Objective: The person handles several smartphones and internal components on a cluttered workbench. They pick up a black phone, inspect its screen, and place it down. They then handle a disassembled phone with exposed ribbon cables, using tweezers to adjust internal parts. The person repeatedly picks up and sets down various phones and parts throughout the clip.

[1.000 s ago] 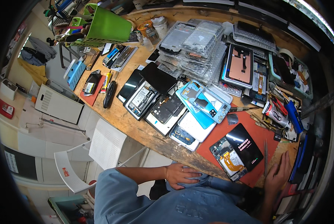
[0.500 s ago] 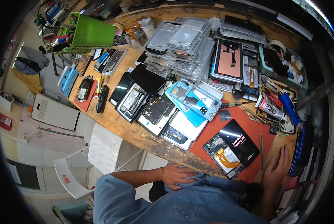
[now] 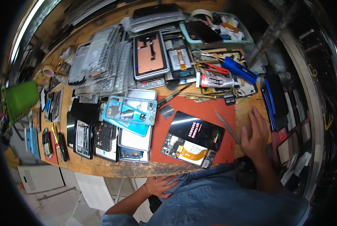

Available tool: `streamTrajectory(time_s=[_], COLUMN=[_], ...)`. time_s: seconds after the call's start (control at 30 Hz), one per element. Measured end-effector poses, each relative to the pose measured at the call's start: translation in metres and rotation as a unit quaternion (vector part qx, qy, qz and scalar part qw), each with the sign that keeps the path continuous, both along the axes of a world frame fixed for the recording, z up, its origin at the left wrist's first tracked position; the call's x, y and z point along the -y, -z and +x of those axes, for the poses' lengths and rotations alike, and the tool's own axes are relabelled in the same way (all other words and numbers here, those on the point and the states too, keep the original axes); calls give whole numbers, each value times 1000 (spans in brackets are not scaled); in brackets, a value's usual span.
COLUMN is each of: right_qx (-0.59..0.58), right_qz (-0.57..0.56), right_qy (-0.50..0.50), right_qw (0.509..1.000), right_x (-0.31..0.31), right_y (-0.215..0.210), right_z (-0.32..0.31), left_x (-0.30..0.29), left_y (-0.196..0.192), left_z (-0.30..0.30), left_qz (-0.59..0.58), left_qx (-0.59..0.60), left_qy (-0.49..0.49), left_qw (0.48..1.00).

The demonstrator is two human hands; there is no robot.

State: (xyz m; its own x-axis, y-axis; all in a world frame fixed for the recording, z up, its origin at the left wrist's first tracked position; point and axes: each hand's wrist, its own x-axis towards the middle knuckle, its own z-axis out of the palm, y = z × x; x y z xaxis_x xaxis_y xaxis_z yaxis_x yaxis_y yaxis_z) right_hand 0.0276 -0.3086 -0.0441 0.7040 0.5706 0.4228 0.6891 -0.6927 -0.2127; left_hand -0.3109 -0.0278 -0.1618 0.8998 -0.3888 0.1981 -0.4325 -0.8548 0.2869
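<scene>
My right hand (image 3: 255, 135) lies on the wooden bench at the right of the red mat (image 3: 223, 107), fingers stretched out and holding nothing. Close by its fingertips are metal tweezers (image 3: 227, 126), not gripped. On the mat is an opened phone (image 3: 187, 150) with its battery and an orange flex cable bare. A lit black screen (image 3: 202, 130) with a startup logo lies at an angle along its far side. My left hand (image 3: 161, 186) rests on my lap below the bench edge, fingers extended and without an object.
Left of the mat lie several opened phones and a blue phone frame (image 3: 147, 109). Behind are stacks of bubble-wrapped parts (image 3: 97, 56). A glue tube (image 3: 215, 80), a blue tool (image 3: 240, 69) and a pale green basket (image 3: 247, 37) stand at the back right.
The view has swung to the right, so everything on the bench appears further left. My hands stay in place, the right one on the bench and the left on my lap.
</scene>
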Motion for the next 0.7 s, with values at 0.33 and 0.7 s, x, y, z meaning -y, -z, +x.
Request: streamTrajectory(time_s=[0.33, 0.7], right_qx=[-12, 7], right_qz=[4, 3], right_qy=[24, 25], right_qw=[1000, 1000], right_x=[-3, -2], right_y=[-3, -2], right_z=[-5, -2], left_x=[-3, -3], left_y=[-3, -1], left_z=[-2, 0], left_qz=[18, 46], left_qx=[-14, 10], left_qy=[0, -5], left_qw=[1000, 999])
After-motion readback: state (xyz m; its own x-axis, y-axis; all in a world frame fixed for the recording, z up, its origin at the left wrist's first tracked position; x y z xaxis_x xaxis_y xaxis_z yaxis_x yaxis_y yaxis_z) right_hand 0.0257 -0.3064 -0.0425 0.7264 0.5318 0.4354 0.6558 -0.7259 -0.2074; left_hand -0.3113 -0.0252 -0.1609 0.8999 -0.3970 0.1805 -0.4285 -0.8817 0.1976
